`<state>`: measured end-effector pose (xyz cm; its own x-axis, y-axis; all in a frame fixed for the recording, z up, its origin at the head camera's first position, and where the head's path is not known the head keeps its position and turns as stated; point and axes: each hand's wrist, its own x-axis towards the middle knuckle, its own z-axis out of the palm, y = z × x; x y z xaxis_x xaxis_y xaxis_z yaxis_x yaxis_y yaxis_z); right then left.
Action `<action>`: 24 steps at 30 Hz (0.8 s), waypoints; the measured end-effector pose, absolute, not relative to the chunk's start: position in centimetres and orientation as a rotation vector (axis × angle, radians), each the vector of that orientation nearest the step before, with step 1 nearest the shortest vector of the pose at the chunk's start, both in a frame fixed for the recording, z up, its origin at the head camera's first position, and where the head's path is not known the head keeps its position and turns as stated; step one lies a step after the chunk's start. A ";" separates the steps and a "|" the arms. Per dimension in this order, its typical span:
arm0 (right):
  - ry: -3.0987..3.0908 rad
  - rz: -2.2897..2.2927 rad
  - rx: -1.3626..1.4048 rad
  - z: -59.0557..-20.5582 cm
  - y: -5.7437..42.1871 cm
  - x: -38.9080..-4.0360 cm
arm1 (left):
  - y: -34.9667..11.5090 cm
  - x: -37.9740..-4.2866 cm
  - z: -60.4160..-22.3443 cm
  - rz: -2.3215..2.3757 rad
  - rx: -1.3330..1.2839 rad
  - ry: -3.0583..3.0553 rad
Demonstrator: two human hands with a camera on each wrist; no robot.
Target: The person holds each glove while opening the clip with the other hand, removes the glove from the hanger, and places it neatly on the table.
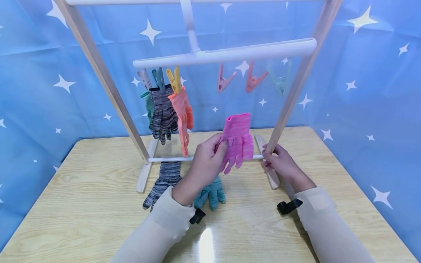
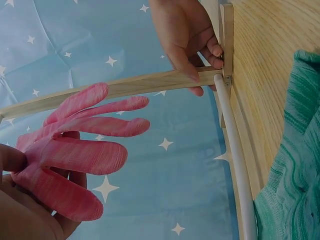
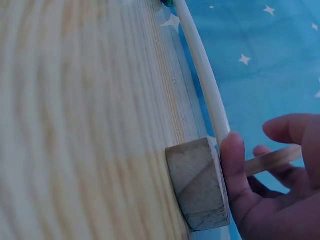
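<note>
My left hand (image 1: 205,157) pinches a pink knit glove (image 1: 237,140) between thumb and fingers, its cuff up and its fingers hanging down, in front of a wooden rack. In the left wrist view the pink glove (image 2: 75,150) spreads its fingers toward the rack. Low on the rack's right wooden post (image 1: 289,95), my right hand (image 1: 281,162) grips just above the foot, thumb and fingers on either side. The right wrist view shows this hand (image 3: 280,185) beside the end of the wooden foot (image 3: 197,185).
From the white hanging bar (image 1: 227,55), clothespins hold a green glove (image 1: 148,107), a dark striped glove (image 1: 163,113) and an orange glove (image 1: 182,117). Pink (image 1: 224,78), red (image 1: 254,78) and pale green (image 1: 280,80) clothespins hang without gloves. Another striped glove (image 1: 166,180) and a teal glove (image 1: 212,193) lie on the table.
</note>
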<state>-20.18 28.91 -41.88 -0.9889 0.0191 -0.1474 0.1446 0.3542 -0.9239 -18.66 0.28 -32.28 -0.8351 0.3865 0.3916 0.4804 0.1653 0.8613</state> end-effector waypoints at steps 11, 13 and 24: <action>2.516 -1.691 0.133 -42.2 29.0 -20.2 | 0.4 -18.7 -32.7 -1.781 -0.899 -2.362; 2.527 -1.688 0.130 -42.2 29.0 -20.2 | 0.4 -18.7 -32.8 -1.772 -0.908 -2.372; 2.559 -1.662 0.124 -42.0 28.7 -20.2 | 0.6 -18.8 -32.7 -1.739 -0.906 -2.408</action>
